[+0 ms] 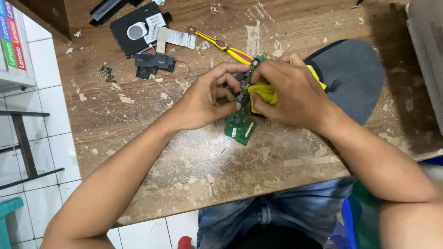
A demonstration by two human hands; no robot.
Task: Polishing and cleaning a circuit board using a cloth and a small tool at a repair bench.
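Worn wooden surface (194,157), paint-flecked. Green circuit board (241,123), held just above it at centre: left hand (207,99) pinches its edge; right hand (290,90) closed on yellow cloth (263,92) against it. Best wiped lightly, board steadied. Up-left of board: black drive caddy (138,27), white rectangular label (156,21); far left, boxes (11,41) with blue, green, red spines.

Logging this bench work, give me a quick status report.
Left hand grips green circuit board. Right hand presses yellow cloth on it. Toothbrush lies behind, nothing blocking.
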